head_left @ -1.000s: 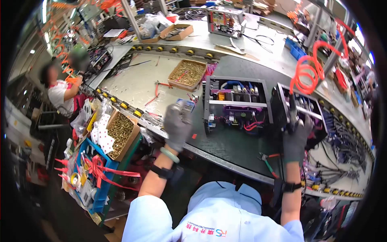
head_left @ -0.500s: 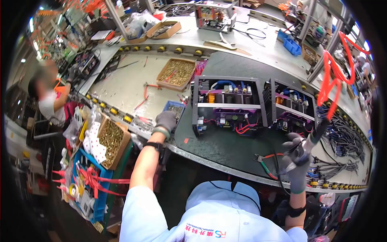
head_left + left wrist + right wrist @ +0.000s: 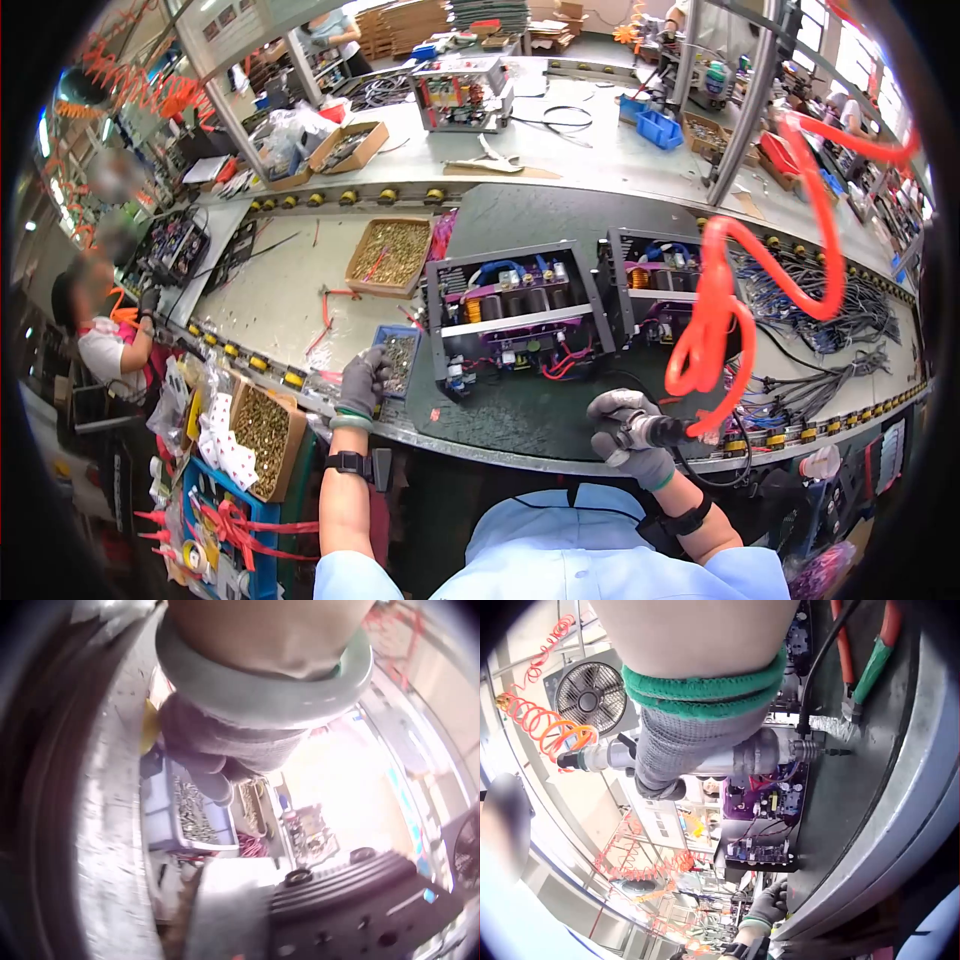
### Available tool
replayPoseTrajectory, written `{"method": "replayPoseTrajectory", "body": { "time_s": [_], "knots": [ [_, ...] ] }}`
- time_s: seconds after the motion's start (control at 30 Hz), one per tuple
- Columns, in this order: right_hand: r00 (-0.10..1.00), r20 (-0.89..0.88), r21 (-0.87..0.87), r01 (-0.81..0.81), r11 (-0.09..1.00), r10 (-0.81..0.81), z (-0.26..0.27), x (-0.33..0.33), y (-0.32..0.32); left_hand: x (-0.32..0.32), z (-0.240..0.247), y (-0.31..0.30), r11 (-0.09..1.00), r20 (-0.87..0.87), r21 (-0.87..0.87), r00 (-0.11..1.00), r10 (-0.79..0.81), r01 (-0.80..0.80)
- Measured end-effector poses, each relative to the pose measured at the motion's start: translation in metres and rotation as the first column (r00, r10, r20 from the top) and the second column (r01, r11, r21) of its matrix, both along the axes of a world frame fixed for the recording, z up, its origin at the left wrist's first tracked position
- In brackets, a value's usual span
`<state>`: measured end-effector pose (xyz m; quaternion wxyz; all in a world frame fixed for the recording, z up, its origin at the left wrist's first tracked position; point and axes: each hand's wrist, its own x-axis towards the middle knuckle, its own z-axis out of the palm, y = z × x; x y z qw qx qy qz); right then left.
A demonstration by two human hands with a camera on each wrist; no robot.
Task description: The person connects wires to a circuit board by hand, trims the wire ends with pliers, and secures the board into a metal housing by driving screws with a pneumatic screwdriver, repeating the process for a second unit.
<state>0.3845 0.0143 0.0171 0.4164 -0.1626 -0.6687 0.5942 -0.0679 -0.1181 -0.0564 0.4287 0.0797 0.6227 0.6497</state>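
My gloved right hand (image 3: 632,437) grips a silver air screwdriver (image 3: 765,754) near the table's front edge. A red coiled hose (image 3: 708,345) runs from the driver's end, and its dark bit (image 3: 836,752) points over the dark mat in the right wrist view. My gloved left hand (image 3: 365,380) is at the near left side of a small blue tray (image 3: 378,338) of screws (image 3: 193,814). Its fingers bend down over the tray; I cannot tell whether they pinch a screw. Two open metal chassis with circuit boards, a nearer one (image 3: 515,313) and a right one (image 3: 650,275), stand beyond my hands.
Green-and-red pliers (image 3: 862,682) lie on the dark mat (image 3: 470,415). A cardboard box of brass-coloured parts (image 3: 388,255) stands behind the tray, another (image 3: 262,430) at the left. Bundled cables (image 3: 825,300) lie at the right. Another person (image 3: 110,340) works at the far left.
My right hand has come from the right chassis to the front edge with the screwdriver. The left hand has gone from above the tray to its near left side. The head view has tilted up.
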Motion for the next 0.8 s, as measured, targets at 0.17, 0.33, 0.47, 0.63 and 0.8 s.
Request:
{"method": "replayPoseTrajectory", "body": {
  "time_s": [0.17, 0.33, 0.47, 0.63, 0.8],
  "knots": [
    [0.999, -0.038, -0.024, -0.005, 1.0, 0.004, -0.001, -0.008, -0.001, 0.016, 0.002, -0.012, 0.916, 0.482, 0.396, 0.864, -0.145, -0.068],
    [0.97, -0.089, -0.15, -0.236, 0.96, 0.225, 0.041, -0.033, 0.017, 0.072, 0.041, -0.029, 0.886, 0.363, 0.464, 0.917, -0.167, -0.023],
    [0.881, -0.357, -0.151, -0.381, 0.912, 0.309, 0.11, -0.09, 0.023, 0.133, 0.109, -0.031, 0.949, 0.237, 0.311, 0.971, -0.023, -0.053],
    [0.709, -0.597, -0.132, -0.549, 0.825, 0.376, 0.151, -0.144, -0.002, 0.174, 0.125, -0.033, 0.869, 0.139, 0.476, 0.964, -0.226, 0.135],
    [0.719, -0.605, -0.222, -0.564, 0.795, 0.341, 0.142, -0.154, -0.015, 0.185, 0.13, -0.025, 0.792, 0.271, 0.605, 0.916, -0.296, 0.077]
  ]
}}
